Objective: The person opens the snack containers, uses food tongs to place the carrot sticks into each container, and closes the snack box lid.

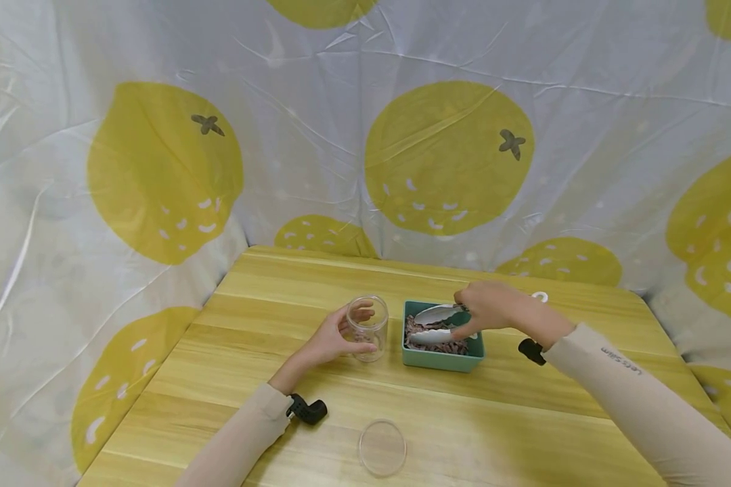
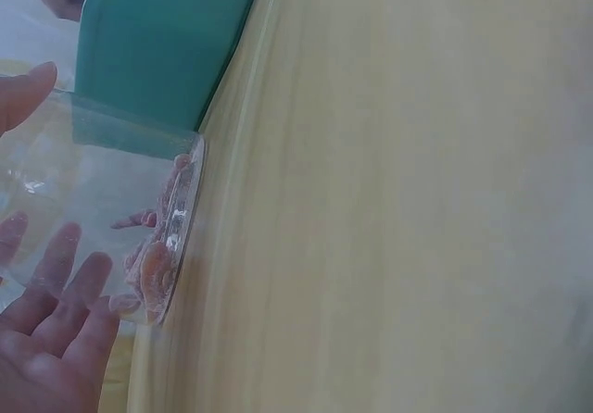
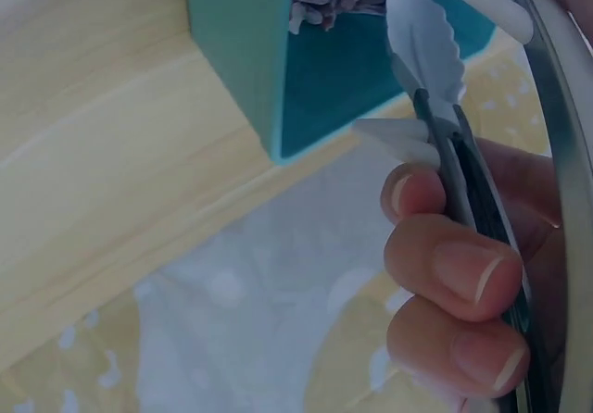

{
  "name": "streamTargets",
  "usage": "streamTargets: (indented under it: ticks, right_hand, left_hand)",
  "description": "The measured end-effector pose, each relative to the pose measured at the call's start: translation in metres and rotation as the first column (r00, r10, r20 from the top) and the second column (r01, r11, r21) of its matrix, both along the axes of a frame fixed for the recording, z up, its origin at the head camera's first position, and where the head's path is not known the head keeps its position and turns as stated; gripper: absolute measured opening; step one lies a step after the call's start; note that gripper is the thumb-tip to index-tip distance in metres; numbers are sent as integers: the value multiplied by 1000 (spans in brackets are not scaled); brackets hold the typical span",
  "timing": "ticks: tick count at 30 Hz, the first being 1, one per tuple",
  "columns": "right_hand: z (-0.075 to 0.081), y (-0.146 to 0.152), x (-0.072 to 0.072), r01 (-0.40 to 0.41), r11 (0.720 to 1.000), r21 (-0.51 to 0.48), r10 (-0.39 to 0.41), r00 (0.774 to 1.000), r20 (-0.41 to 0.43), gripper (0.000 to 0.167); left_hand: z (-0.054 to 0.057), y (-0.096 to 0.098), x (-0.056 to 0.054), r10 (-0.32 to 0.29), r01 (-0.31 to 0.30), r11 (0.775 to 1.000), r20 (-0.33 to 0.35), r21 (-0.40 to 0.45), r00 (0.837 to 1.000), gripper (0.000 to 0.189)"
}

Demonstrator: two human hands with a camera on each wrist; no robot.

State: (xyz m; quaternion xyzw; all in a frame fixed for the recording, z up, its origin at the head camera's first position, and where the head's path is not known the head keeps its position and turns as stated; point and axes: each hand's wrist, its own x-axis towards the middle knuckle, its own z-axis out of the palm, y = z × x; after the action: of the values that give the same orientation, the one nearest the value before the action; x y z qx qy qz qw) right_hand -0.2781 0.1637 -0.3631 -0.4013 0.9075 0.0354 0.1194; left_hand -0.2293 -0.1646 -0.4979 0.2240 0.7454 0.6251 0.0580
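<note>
On the left, my left hand [image 1: 325, 339] holds a clear, open-topped jar [image 1: 368, 331] upright on the table, thumb on one side and fingers around the other. A few pinkish-brown strips [image 2: 156, 265] lie at the jar's bottom in the left wrist view. Beside the jar stands a green rectangular box [image 1: 441, 361] with purplish-brown shreds [image 1: 453, 348] inside. My right hand [image 1: 496, 310] grips metal tongs [image 3: 482, 200] with white scalloped tips. Those tips are spread apart inside the box, down at the shreds.
A clear round lid [image 1: 382, 448] lies flat near the table's front. The wooden table [image 1: 268, 297] backs onto a curtain [image 1: 317, 135] printed with yellow lemons. Black wrist cameras [image 1: 307, 410] sit on both forearms.
</note>
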Motion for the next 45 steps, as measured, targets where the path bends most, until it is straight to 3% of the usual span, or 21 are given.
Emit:
streamTargets:
  ticks: [6,11,22,36,45]
  right_hand:
    - [-1,-7,4,5,998,63,0,996,-87,56]
    - [-2,-10,8,12,996,92,-2,994,-107,60]
    - [-8,-6,12,14,999,45,-10,995,-98,56]
    - [-11,-9,21,-60,996,72,74,972,-221,44]
    - [-14,0,13,-87,995,46,94,978,-184,38]
  left_hand:
    - [1,0,0,3,-3,1000,-4,-7,1000,81]
    - [0,-1,-1,7,-7,1000,-7,-8,1000,80]
    - [0,-2,-2,12,-12,1000,15,3,1000,78]
    - [-2,0,-2,5,-5,1000,17,6,1000,80]
    - [-2,1,-3,11,-11,1000,32,16,999,81]
